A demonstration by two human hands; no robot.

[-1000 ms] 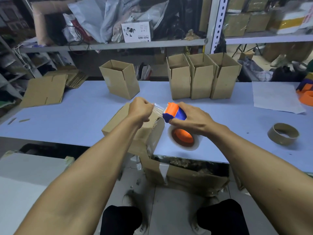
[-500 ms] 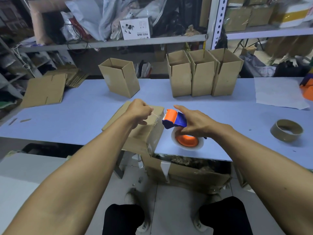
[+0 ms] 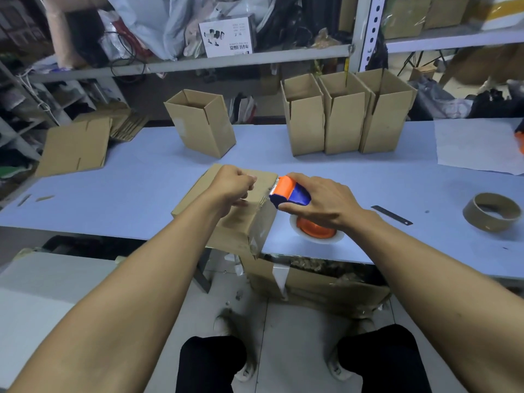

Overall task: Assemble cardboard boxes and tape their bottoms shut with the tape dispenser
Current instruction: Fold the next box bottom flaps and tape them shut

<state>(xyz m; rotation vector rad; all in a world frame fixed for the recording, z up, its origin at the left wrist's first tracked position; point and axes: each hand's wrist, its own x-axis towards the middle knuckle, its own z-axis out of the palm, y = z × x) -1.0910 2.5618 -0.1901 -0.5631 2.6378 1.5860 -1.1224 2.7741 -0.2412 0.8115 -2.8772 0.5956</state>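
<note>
the taping step looked underway: the box [image 3: 226,211] lay on its side at the table's [image 3: 141,194] near edge. the left hand [image 3: 231,184], curled, pinched the tape end over it; the right hand [image 3: 323,199] gripped the tape dispenser [image 3: 289,192] just right of the box. next, probably, pressing the tape down along the seam.

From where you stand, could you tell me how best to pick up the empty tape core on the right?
Pinch the tape core through its rim from above, one finger inside the hole and the thumb outside. It lies flat on the table with its opening up and bare table around it.
</note>
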